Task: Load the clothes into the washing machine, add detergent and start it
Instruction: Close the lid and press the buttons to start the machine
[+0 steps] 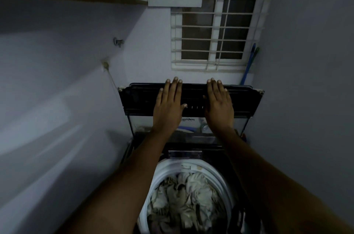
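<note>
The washer (pixel 193 138) is loaded, its lid (pixel 141 101) stands raised, and the clothes (pixel 183 195) lie heaped in the drum. The left hand (pixel 169 103) and right hand (pixel 218 103) lie flat on the lid, fingers straight, gripping nothing. To shut it well, I would draw both sides down evenly and slowly.

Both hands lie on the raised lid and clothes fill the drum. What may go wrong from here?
The left hand and right hand lie flat on the lid, not curled around it, so it might slip and slam down. The clothes are piled close to the drum rim; a piece might catch under the closing lid.
</note>
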`<state>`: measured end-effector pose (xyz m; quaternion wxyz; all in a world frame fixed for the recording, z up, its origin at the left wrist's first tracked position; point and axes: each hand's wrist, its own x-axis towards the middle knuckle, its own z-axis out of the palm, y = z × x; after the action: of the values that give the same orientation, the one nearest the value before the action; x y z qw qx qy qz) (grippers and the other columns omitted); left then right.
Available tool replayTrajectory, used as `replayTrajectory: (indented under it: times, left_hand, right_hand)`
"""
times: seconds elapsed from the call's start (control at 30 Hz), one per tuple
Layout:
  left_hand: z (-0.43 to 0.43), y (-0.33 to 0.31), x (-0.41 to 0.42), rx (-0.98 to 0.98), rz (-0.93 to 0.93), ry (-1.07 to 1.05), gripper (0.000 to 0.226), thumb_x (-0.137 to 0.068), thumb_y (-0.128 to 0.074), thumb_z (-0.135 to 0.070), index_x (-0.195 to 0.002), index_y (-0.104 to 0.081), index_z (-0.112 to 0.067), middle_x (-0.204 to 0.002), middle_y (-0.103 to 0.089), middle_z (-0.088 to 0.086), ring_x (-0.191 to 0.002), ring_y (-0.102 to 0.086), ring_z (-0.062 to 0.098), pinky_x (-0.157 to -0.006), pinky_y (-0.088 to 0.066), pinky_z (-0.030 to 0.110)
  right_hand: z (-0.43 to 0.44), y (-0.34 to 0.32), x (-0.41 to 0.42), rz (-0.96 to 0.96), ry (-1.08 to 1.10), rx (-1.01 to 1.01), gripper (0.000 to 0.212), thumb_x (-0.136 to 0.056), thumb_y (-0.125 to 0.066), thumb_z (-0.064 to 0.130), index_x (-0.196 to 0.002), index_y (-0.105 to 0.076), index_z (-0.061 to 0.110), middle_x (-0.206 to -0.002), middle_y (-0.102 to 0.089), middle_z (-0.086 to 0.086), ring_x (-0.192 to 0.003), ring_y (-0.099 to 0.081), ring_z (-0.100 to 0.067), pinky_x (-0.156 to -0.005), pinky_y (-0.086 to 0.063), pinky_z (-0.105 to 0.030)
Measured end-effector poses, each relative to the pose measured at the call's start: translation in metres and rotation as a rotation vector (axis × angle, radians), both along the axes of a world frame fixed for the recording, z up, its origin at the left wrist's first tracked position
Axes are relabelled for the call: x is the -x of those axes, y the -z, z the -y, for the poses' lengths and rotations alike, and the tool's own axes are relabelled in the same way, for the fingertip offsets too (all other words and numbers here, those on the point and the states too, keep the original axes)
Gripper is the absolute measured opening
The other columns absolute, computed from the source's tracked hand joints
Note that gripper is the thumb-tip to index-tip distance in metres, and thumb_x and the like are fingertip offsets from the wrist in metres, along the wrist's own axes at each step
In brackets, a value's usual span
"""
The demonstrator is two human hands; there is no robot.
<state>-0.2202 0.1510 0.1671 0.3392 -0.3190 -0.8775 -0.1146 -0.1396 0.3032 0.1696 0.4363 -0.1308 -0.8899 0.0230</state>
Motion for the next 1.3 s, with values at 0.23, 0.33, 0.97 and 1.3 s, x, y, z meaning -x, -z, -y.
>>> replayTrajectory:
  times: [0.23,0.33,0.97,1.3]
  left_hand:
    - [0.031,0.014,-0.073,-0.419,0.238,0.143,0.062,-0.096,-0.053,-0.036,-0.150,-0.033,-0.014,-0.159,-0.026,0.005,-0.146,-0.022,0.026,-0.115,-0.024,0.038]
    - [0.032,0.015,-0.105,-0.948,0.531,0.064,0.049,-0.095,-0.059,-0.035,-0.136,-0.049,-0.012,-0.139,-0.043,0.010,-0.124,-0.045,0.031,-0.097,-0.041,0.041]
    - [0.046,-0.023,-0.164,-1.888,1.357,-0.109,0.062,-0.096,-0.060,-0.033,-0.142,-0.024,-0.011,-0.140,-0.044,0.016,-0.083,-0.053,0.025,-0.069,-0.055,0.035]
    - [0.080,0.029,-0.197,-1.472,1.292,-0.171,0.077,-0.091,-0.060,-0.048,-0.144,-0.031,0.000,-0.140,-0.048,0.019,-0.121,-0.054,0.036,-0.094,-0.052,0.048]
  right_hand:
    - [0.033,0.007,-0.048,0.041,0.044,0.019,0.059,-0.095,-0.044,0.004,-0.150,-0.026,0.006,-0.156,-0.028,-0.012,-0.146,-0.022,-0.027,-0.119,-0.022,-0.042]
    - [0.042,0.010,-0.066,0.072,0.062,0.018,0.066,-0.089,-0.045,-0.003,-0.151,-0.023,0.007,-0.157,-0.026,-0.011,-0.147,-0.019,-0.026,-0.119,-0.021,-0.041]
    - [0.084,0.040,-0.164,-0.062,0.038,-0.032,0.030,-0.096,-0.053,0.020,-0.123,-0.064,0.009,-0.122,-0.066,-0.008,-0.115,-0.058,-0.029,-0.105,-0.040,-0.042]
    - [0.088,0.033,-0.174,0.503,-0.137,-0.067,0.041,-0.092,-0.055,0.027,-0.133,-0.052,0.023,-0.131,-0.060,-0.005,-0.116,-0.056,-0.027,-0.102,-0.037,-0.036]
